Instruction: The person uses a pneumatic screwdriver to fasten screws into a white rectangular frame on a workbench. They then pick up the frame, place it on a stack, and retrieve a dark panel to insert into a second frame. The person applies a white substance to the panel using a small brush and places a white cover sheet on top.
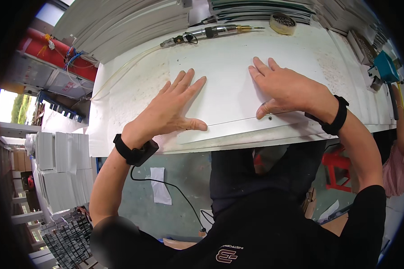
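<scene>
My left hand lies flat with spread fingers on a smooth white panel, its thumb close to the panel's near edge. On the panel's right part rests my right hand, fingers also stretched out and apart, the thumb pointing toward the near edge. Along that edge runs a narrow white strip, set off by a thin dark line, with a small dark round hole or screw near my right thumb. Neither hand grips anything. Part of the panel is hidden under my palms.
Beyond the panel lies a pneumatic screwdriver with a pale hose running left. A round tub of small metal parts stands by its tip. Stacked white panels rise at the far left. A teal device stands at the right; a red stool is below.
</scene>
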The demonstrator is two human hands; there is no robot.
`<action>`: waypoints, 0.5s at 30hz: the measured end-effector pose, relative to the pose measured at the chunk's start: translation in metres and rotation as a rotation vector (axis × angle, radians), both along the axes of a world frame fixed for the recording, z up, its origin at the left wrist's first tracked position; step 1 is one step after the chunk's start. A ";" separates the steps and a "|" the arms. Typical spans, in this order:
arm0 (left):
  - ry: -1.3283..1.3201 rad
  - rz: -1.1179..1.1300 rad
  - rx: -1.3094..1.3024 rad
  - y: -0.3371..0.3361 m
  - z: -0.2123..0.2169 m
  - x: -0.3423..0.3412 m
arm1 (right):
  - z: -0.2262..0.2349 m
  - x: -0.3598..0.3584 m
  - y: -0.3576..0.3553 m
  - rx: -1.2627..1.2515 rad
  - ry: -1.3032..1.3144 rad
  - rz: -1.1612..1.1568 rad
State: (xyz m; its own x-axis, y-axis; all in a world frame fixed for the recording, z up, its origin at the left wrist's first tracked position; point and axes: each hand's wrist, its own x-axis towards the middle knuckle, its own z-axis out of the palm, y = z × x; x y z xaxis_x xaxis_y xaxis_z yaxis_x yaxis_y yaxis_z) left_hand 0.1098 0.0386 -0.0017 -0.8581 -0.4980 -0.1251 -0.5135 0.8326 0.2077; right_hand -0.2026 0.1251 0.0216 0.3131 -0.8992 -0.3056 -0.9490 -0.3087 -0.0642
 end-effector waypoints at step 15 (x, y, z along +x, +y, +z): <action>0.025 -0.017 0.045 -0.008 0.002 0.008 | -0.008 -0.008 -0.020 -0.090 0.022 0.062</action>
State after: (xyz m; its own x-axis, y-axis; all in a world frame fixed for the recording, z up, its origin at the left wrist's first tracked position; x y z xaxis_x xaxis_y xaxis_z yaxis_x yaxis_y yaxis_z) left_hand 0.1179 0.0302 0.0001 -0.8693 -0.4781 -0.1251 -0.4939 0.8306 0.2574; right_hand -0.2110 0.1056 0.0140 0.3631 -0.9025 -0.2318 -0.9288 -0.3705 -0.0124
